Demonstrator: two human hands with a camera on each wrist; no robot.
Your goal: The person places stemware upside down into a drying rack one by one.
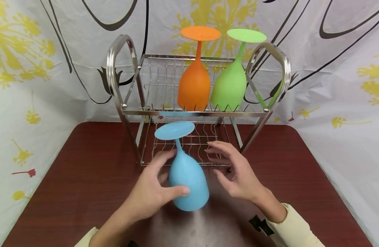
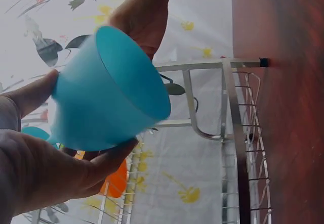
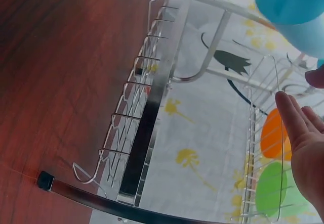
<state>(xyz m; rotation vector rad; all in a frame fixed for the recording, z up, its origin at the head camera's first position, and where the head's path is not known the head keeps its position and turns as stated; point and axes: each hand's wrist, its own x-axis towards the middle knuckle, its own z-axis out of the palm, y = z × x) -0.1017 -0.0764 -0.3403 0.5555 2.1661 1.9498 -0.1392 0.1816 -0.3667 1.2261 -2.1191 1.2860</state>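
Note:
A blue plastic goblet (image 1: 189, 181) is held upside down above the table, its round foot upward and tilted to the left. My left hand (image 1: 155, 185) grips its bowl, thumb across the near side and fingers behind. In the left wrist view the goblet (image 2: 101, 97) shows its open mouth. My right hand (image 1: 236, 171) is apart from the goblet, to its right, with fingers loosely bent and nothing between them. On the rack's upper tier stand an orange goblet (image 1: 194, 85) and a green goblet (image 1: 229, 85), both upside down.
The two-tier metal dish rack (image 1: 195, 113) stands at the back of the dark red table (image 1: 84, 178). Its lower wire shelf (image 1: 192, 140) lies just beyond the blue goblet. Curved side handles rise at both ends, and a patterned sheet (image 1: 38, 85) hangs behind.

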